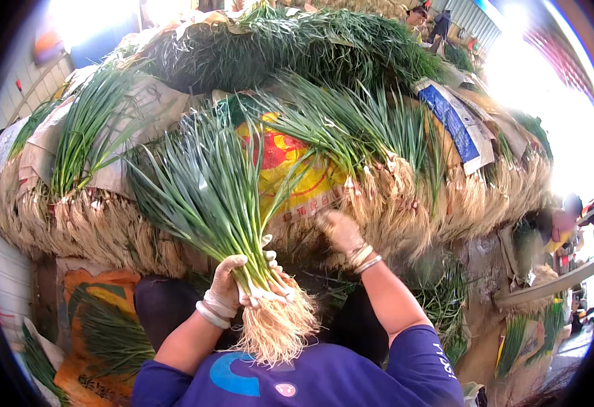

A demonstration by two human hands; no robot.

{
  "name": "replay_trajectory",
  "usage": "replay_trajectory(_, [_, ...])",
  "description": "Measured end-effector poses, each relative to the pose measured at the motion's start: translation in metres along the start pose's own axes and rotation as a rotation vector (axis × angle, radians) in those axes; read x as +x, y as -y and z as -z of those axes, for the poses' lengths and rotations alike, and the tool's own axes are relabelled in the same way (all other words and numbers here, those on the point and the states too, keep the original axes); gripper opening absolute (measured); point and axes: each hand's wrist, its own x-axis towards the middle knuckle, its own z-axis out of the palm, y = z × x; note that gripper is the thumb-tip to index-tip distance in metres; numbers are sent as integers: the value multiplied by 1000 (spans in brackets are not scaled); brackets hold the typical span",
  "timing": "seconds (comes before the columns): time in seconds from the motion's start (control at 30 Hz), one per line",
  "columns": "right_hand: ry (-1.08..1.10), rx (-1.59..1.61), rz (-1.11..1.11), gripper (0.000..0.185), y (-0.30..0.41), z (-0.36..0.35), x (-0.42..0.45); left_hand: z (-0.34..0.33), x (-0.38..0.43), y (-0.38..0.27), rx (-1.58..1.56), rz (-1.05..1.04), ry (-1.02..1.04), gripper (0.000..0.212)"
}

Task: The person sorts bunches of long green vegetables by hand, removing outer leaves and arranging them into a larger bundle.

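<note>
My left hand (228, 285), in a pale thin glove, is shut around a thick bunch of green garlic (243, 249). The long leaves fan out away from me, and the shaggy pale roots (276, 330) hang toward my chest. My right hand (340, 231), also gloved, with a bracelet at its wrist, is apart from the bunch. It is blurred in front of the root fringe and the lower edge of a yellow and red woven sack (302, 168); whether its fingers hold anything is unclear. Loose green garlic stalks (337, 137) lie on that sack, just beyond this hand.
A long heap of green garlic (286, 46) spans the view, roots (118, 234) facing me. Woven sacks (144, 112) partly cover it. An orange sack (80, 356) with leaves lies low left; leaf scraps (442, 300) lie right. A person (417, 18) is behind the heap.
</note>
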Motion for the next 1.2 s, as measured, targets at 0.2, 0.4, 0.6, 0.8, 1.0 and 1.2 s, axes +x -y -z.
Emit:
replay_trajectory(0.2, [-236,-406,-266,26,-26,48,101,-36,-17,-20,142,-177,79,67])
replay_trajectory(0.4, [-307,385,-412,14,-63,67,134,-61,-37,-48,162,-346,244,64])
replay_trajectory(0.6, [-324,1065,-388,13,-7,132,128,-51,-39,-62,281,-477,148,66])
replay_trajectory(0.8, [-239,1273,-379,15,44,145,81,-45,-32,-59,237,-426,89,61])
replay_trajectory(1.0, [628,369,158,25,76,48,-55,-37,-32,-57,119,-389,185,61])
replay_trajectory(1.2, [64,65,-429,22,4,67,21,-32,-22,-47,174,-305,84,64])
